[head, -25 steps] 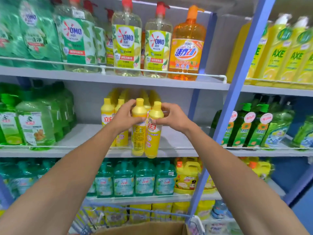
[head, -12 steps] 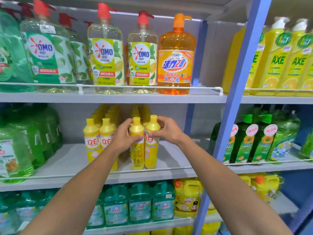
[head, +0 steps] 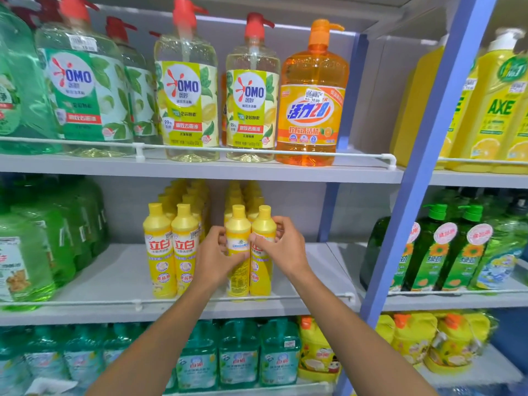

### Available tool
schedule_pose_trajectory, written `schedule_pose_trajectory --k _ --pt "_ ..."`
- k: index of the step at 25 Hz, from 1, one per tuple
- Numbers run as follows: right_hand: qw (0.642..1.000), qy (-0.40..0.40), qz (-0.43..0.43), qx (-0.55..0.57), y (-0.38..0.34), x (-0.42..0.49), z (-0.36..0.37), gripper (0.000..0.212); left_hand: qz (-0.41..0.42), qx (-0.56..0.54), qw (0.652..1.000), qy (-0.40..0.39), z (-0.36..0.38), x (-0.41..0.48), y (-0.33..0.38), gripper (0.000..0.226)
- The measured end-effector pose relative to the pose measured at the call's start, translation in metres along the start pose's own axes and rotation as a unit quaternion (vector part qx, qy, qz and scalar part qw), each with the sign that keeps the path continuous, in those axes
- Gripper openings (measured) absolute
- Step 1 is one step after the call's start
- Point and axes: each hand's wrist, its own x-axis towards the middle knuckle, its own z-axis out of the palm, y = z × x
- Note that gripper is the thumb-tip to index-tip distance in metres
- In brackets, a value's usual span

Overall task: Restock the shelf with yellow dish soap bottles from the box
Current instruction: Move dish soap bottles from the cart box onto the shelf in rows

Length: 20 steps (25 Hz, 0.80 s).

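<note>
left hand (head: 215,252): fingers curled round left yellow bottle (head: 238,224)
right hand (head: 283,247): gripping right yellow bottle (head: 263,224)
held bottles: upright, touching, front of middle shelf (head: 114,281)
neighbours: two more yellow bottles (head: 164,247) standing just left

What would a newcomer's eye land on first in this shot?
Centre frame: the left hand grips the left yellow bottle and the right hand grips the right yellow bottle, both upright at the front of the middle shelf. Just above, the orange pump bottle stands out.
</note>
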Motion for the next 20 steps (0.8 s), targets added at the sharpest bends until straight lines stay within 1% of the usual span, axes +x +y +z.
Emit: schedule_pose_trajectory --k 3,4,7,9,10,12,14,18,20 --pt "0.999 0.039 -0.026 -0.024 0.005 -0.007 0.008 0.055 -0.011 0.006 1.0 0.013 0.003 -0.006 -0.009 0.05" --pt "0.999 0.036 -0.026 -0.026 0.006 -0.006 0.008 0.055 -0.012 0.005 1.0 -0.004 0.001 -0.003 -0.01 0.048" --pt "1.0 -0.011 -0.026 -0.015 0.006 0.0 -0.001 0.057 -0.011 -0.001 0.996 -0.093 -0.014 0.006 -0.012 0.051" --pt "1.0 -0.028 -0.013 0.001 0.008 0.0 -0.004 0.058 -0.014 -0.009 0.992 -0.127 -0.018 0.011 -0.016 0.054" --pt "1.0 -0.026 -0.002 0.01 0.009 -0.002 -0.002 0.057 -0.016 -0.012 0.992 -0.126 -0.018 0.01 -0.017 0.054" --pt "0.999 -0.021 0.011 0.026 0.012 -0.004 0.0 0.055 -0.015 -0.013 0.995 -0.098 -0.014 0.005 -0.018 0.053" --pt "0.999 -0.026 0.011 0.032 0.012 -0.003 0.001 0.053 -0.02 -0.015 0.997 -0.069 -0.009 0.004 -0.021 0.052" --pt "0.999 -0.035 0.009 0.039 0.013 0.0 -0.002 0.052 -0.022 0.017 0.999 -0.044 -0.001 0.005 -0.025 0.051" --pt "0.999 -0.036 0.009 0.04 0.015 -0.001 -0.001 0.052 -0.02 0.002 0.999 -0.027 0.002 0.003 -0.024 0.048"
